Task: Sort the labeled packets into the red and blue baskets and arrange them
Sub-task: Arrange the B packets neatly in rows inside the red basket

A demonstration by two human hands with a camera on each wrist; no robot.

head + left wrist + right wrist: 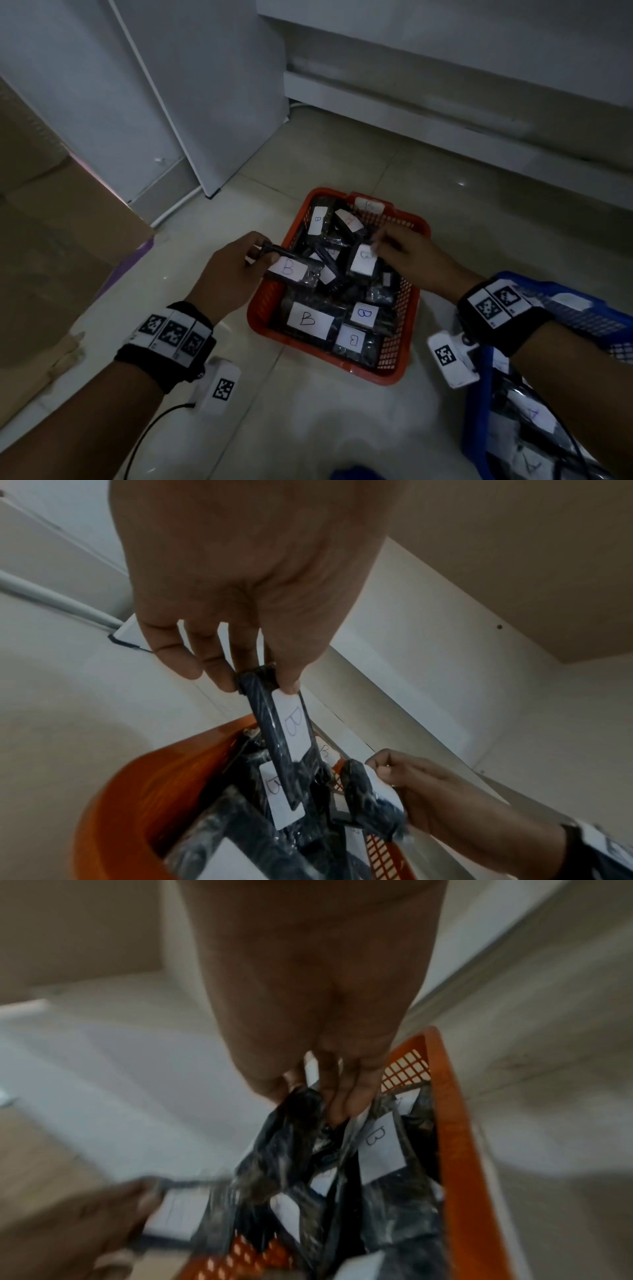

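Left hand (233, 270) and right hand (404, 257) each pinch a B packet (296, 272) over the red basket (407, 339); looks light, crinkly film, so pinch the edge.

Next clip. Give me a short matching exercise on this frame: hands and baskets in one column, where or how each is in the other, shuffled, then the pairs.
1. left hand
2. right hand
3. red basket
4. blue basket

a. on the floor, far right
b. pinches a packet over the red basket's middle
c. holds a B packet over the basket's left rim
d. between the hands, mostly B labels

Pairs: 1-c, 2-b, 3-d, 4-a
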